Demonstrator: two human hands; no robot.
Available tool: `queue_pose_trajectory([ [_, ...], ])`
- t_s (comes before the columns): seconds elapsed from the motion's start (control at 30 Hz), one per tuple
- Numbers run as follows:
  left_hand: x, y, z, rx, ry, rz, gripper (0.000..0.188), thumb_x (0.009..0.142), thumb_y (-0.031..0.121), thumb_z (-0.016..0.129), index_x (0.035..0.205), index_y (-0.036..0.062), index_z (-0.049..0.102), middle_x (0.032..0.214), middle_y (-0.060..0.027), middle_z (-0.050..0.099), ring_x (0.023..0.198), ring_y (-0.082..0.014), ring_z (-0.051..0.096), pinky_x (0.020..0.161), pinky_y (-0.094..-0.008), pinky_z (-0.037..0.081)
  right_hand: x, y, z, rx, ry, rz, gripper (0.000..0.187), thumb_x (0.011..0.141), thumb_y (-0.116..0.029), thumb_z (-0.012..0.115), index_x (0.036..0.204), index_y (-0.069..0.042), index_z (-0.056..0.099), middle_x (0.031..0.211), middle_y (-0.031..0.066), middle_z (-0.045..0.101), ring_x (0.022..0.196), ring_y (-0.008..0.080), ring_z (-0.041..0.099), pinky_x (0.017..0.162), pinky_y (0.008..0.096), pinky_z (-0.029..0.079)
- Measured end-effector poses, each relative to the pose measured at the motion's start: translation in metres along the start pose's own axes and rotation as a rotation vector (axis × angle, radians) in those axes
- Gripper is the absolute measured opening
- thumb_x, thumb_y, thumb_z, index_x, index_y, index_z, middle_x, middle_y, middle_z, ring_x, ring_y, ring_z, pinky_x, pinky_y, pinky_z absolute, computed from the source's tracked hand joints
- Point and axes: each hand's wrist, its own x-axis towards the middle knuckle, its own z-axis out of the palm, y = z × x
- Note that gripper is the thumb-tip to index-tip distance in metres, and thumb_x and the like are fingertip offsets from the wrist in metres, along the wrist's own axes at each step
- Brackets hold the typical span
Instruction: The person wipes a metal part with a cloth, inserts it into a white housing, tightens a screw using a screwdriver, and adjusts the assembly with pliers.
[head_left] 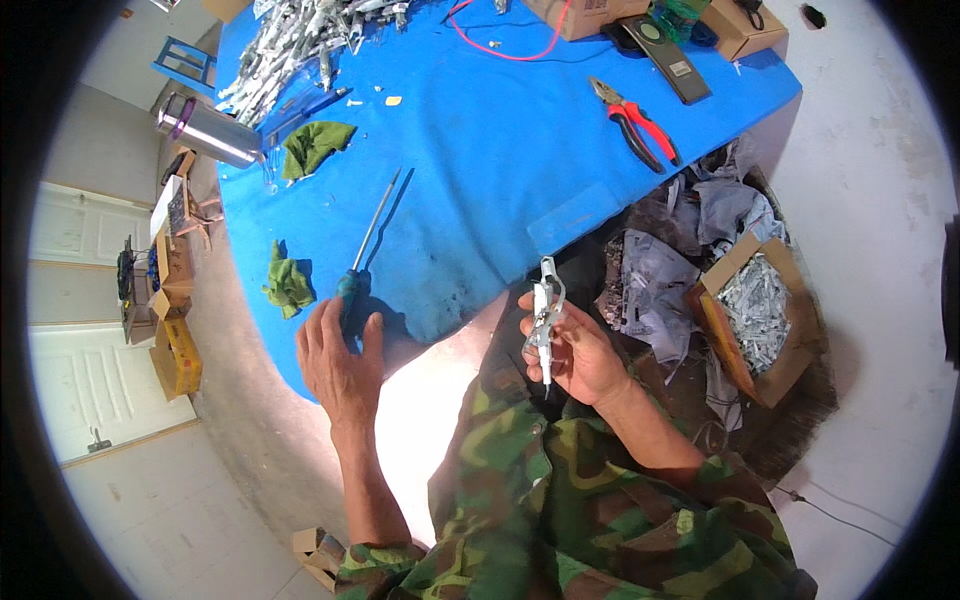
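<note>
My left hand (340,365) rests on the blue cloth at the handle of a screwdriver (376,222). Its thumb stands apart from the fingers, with the dark teal handle between them, and the slim metal shank points up and away. In my right hand (588,360), held over my lap past the table edge, the fingers are closed round a slender white plastic piece with a metal clip (545,325). A thin dark pin sticks out of its lower end. Two crumpled green cloths, a lower one (288,281) and an upper one (316,148), lie near the screwdriver.
Pliers (636,125) with red-and-black handles lie at the table's right. A heap of white pieces (290,50) covers the far left, beside a steel flask (210,130). Below the right edge stands a cardboard box (725,345) of similar pieces, among grey plastic bags (655,290).
</note>
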Motion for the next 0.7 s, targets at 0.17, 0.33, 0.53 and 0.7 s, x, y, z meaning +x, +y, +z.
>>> queue_pose_trajectory([
  [0.17, 0.016, -0.010, 0.008, 0.026, -0.068, -0.037, 0.043, 0.088, 0.020, 0.081, 0.125, 0.0021, 0.068, 0.124, -0.0161, 0.069, 0.119, -0.0346, 0.061, 0.102, -0.0462, 0.049, 0.002, 0.003, -0.001, 0.023, 0.015, 0.026, 0.047, 0.106, -0.034, 0.063, 0.142, -0.004, 0.056, 0.105, 0.0066, 0.066, 0.087, 0.0204, 0.067, 0.068, 0.0365, 0.057],
  [0.33, 0.018, -0.028, 0.010, -0.094, -0.102, -0.061, 0.031, 0.091, 0.013, 0.075, 0.119, 0.0014, 0.068, 0.111, -0.0155, 0.068, 0.106, -0.0340, 0.063, 0.094, -0.0455, 0.051, 0.010, 0.003, -0.004, 0.021, 0.043, 0.045, 0.044, 0.108, -0.034, 0.061, 0.142, -0.006, 0.057, 0.105, 0.0068, 0.068, 0.087, 0.0194, 0.069, 0.069, 0.0364, 0.058],
  [0.53, -0.018, 0.012, -0.042, -0.791, -0.229, -0.364, 0.020, 0.100, 0.014, 0.063, 0.113, -0.0011, 0.063, 0.086, -0.0079, 0.065, 0.072, -0.0150, 0.063, 0.060, -0.0296, 0.049, 0.017, 0.002, -0.006, 0.060, 0.086, -0.035, 0.042, 0.108, -0.038, 0.061, 0.140, -0.011, 0.059, 0.106, 0.0042, 0.068, 0.090, 0.0173, 0.070, 0.069, 0.0325, 0.059],
  [0.7, -0.057, 0.023, -0.086, -1.098, -0.362, -0.406, 0.039, 0.096, 0.032, 0.071, 0.111, -0.0018, 0.059, 0.083, -0.0083, 0.065, 0.056, -0.0089, 0.056, 0.047, -0.0234, 0.043, 0.025, 0.001, -0.011, 0.098, 0.130, -0.124, 0.043, 0.108, -0.040, 0.061, 0.139, -0.012, 0.059, 0.107, 0.0037, 0.068, 0.093, 0.0176, 0.071, 0.070, 0.0326, 0.061],
])
